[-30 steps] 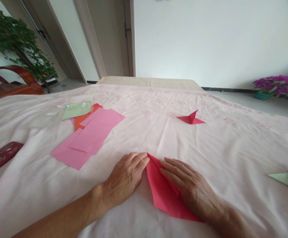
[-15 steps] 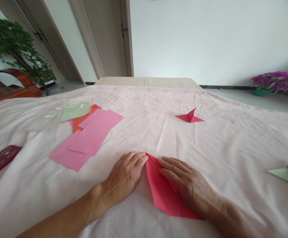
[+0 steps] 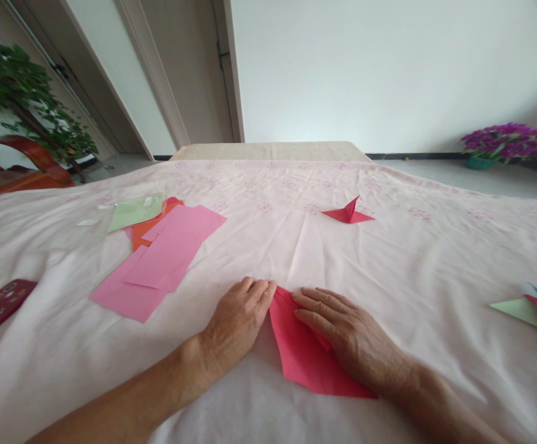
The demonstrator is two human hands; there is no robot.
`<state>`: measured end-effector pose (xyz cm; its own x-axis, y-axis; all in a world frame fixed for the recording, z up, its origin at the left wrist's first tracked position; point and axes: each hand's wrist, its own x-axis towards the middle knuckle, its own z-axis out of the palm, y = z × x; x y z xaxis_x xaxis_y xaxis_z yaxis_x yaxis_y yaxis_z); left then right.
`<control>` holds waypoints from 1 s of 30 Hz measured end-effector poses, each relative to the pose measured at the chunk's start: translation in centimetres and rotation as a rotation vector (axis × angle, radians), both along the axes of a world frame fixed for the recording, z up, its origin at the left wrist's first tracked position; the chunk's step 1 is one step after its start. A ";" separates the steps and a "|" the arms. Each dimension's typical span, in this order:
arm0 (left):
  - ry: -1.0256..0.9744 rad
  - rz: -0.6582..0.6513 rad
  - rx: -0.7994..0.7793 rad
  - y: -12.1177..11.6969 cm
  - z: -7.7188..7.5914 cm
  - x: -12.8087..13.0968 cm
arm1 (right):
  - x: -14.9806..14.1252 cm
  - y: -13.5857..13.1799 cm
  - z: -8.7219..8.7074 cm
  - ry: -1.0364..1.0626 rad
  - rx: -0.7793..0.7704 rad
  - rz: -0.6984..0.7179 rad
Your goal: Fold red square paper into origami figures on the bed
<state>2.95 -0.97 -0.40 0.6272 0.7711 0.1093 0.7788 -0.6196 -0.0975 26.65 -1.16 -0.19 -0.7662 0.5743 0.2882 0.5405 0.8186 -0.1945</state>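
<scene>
While the right hand (image 3: 354, 336) lies flat, unclenched, on red paper (image 3: 299, 351), lower centre, the left hand (image 3: 237, 320) touches its tip, pinch unclear; likely light, tearable: hold by edges.

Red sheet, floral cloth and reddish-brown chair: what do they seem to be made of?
Red sheet: most likely paper, matte, with crisp edges and a flat fold. Floral cloth: fabric, dull, lying in soft wrinkles; fibre unclear. Reddish-brown chair: probably varnished wood, judging by colour and sheen.
</scene>
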 end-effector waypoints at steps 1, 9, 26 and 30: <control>0.019 0.004 -0.010 0.0 0.1 0.0 | 0.1 0.0 -0.1 0.005 -0.008 -0.002; 0.073 -0.002 -0.037 0.2 0.7 -0.2 | 1.3 0.3 -0.7 0.175 -0.116 -0.140; 0.050 -0.022 -0.026 0.4 0.6 -0.6 | 1.6 -0.5 0.6 -0.177 0.192 -0.172; 0.023 -0.039 -0.032 0.5 0.7 -0.9 | 2.0 -0.6 0.3 -0.149 0.186 -0.157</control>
<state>2.07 -0.51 0.32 0.6586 0.7492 0.0702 0.7520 -0.6522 -0.0949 28.69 -1.78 0.13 -0.7143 0.6367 0.2905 0.6745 0.7371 0.0428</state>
